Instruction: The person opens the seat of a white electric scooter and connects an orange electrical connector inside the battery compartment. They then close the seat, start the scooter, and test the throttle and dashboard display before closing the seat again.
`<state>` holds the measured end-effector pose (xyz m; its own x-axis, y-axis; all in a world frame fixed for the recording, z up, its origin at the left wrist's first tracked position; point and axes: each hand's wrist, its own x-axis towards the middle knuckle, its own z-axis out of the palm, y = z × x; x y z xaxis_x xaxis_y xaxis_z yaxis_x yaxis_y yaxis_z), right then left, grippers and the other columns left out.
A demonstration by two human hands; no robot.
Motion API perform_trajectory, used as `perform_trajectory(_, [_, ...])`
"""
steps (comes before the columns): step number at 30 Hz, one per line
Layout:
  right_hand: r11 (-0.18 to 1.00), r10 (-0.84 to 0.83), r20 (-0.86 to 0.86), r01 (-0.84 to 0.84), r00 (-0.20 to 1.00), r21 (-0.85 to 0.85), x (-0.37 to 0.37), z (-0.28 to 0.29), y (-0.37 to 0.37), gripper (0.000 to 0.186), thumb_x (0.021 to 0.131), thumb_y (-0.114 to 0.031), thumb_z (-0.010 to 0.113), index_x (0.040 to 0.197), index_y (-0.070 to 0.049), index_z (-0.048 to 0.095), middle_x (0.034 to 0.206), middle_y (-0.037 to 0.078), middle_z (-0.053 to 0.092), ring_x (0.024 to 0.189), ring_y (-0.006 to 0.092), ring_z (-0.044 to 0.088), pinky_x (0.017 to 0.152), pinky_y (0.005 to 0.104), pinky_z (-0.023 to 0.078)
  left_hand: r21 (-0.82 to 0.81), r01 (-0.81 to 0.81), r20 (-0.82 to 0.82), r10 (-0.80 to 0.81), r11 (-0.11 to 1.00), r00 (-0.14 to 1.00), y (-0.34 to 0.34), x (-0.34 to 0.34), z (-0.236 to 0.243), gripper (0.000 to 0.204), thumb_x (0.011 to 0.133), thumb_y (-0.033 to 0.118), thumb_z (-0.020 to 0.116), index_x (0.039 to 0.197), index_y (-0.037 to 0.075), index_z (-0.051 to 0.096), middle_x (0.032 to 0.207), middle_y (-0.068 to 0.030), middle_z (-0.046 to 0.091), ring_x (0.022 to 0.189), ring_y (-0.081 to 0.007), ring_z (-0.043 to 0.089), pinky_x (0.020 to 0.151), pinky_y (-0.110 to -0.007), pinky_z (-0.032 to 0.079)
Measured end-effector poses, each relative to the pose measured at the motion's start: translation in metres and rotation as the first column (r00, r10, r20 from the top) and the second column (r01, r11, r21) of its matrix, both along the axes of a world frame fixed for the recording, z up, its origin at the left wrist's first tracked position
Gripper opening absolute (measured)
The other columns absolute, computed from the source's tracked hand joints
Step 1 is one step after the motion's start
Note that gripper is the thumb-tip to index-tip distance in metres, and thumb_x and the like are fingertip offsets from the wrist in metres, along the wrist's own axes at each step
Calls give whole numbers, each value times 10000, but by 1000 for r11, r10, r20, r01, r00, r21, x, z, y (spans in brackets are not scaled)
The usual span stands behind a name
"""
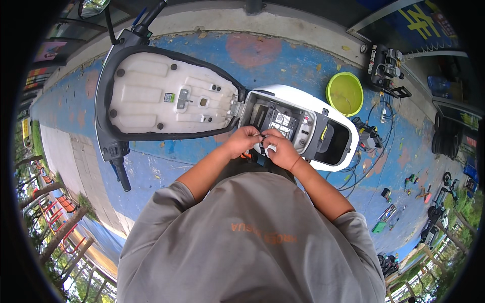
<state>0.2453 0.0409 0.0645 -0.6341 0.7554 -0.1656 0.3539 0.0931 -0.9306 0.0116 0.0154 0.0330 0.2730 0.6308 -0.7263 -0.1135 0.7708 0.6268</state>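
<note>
My left hand (241, 142) and my right hand (279, 149) meet at the near edge of the open under-seat compartment (249, 106) of a white electric scooter (335, 161). The fingertips of both are pinched on a small dark piece, apparently a wire or connector (261, 139). Inside the compartment sits a dark unit with pale labels (281, 121), partly hidden by my fingers. The seat (146, 91) is hinged open to the left, pale underside up. A dark empty-looking recess (333, 144) with a yellow item beside it is at the scooter's right end.
Handlebars (119, 166) extend at the left. A yellow-green bucket (344, 94), a black compressor (384, 70), hoses and cables (364, 171) lie to the right. Scattered tools (384, 217) rest on the painted blue pavement (177, 166); stacked tyres (444, 141) and small scooters (439, 207) stand farther right.
</note>
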Motion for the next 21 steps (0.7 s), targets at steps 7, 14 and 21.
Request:
perform_trajectory(7, [930, -140, 44, 147, 989, -338, -10, -13, 13, 456, 913, 69, 602, 1355, -40, 576, 1172, 147, 713, 1091, 238, 694, 949, 359, 560, 491, 321, -593, 41, 810, 804, -10, 14, 13, 179, 936, 95, 783, 1022, 19, 644, 934, -152, 727, 835, -322, 712, 761, -443, 565])
perform_trajectory(14, [908, -192, 131, 227, 973, -353, -25, -26, 16, 317, 939, -19, 734, 1246, -41, 657, 1099, 101, 731, 1040, 225, 704, 938, 357, 571, 424, 402, -778, 100, 811, 620, -8, 28, 15, 245, 940, 140, 739, 1142, 67, 621, 1105, -204, 751, 1011, -483, 727, 835, -583, 586])
perform_trajectory(21, [863, -236, 162, 283, 958, -418, -31, -39, 18, 272, 911, -13, 787, 1166, -30, 693, 996, 58, 728, 983, 184, 693, 901, 332, 576, 454, 327, -771, 182, 829, 610, -13, 37, 14, 213, 913, 46, 732, 1085, 14, 610, 1006, -268, 735, 985, -525, 717, 834, -586, 570])
